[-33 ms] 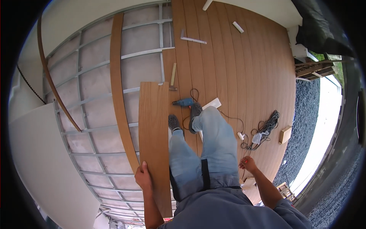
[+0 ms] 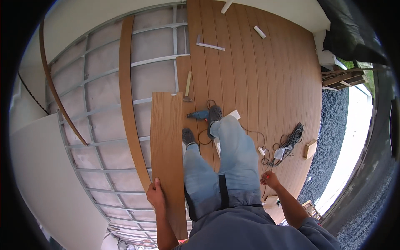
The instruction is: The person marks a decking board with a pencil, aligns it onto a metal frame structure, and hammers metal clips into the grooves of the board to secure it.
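One wide wooden board [image 2: 168,158], warm brown with straight grain, stands at ten o'clock from the legs; left hand [image 2: 156,195] grips its edge, right hand [image 2: 270,179] curls loosely at three o'clock, pinching something small and red

Left: open metal frame [image 2: 104,108], gaps between rails, no solid floor there. Loose curved strip [image 2: 127,96] lies across frame. Held plank [image 2: 168,154] blocks path just left of legs. Drill [image 2: 199,115] and cord at feet. Cable bundle [image 2: 287,141], wood block [image 2: 310,148] right. Far decking [image 2: 258,71] mostly open, small offcuts only.
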Demonstrator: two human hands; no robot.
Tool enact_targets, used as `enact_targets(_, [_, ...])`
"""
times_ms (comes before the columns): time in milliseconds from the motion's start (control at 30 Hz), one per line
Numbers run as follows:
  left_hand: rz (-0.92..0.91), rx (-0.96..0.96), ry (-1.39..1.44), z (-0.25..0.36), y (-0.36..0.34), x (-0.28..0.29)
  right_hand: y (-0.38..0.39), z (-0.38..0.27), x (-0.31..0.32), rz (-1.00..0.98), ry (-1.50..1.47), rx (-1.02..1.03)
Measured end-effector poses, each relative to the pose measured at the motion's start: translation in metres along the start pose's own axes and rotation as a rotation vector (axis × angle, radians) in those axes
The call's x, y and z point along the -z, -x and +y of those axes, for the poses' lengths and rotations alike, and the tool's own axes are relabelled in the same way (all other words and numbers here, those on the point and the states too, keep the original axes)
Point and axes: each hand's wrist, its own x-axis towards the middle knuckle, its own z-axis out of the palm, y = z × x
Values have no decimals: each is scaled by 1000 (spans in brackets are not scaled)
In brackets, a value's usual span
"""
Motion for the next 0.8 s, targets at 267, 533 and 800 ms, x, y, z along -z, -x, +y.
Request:
enact_targets(267, [25,157,-137,111,-25,-47,-111,-187,109,-107,198,58])
enact_targets(533, [16,309,-102,279,-47,-107,-233,-540,212,28,142,414])
enact_targets(800, [-20,228,-45,457,-175,-143,-282,-746,247,-26,564,458])
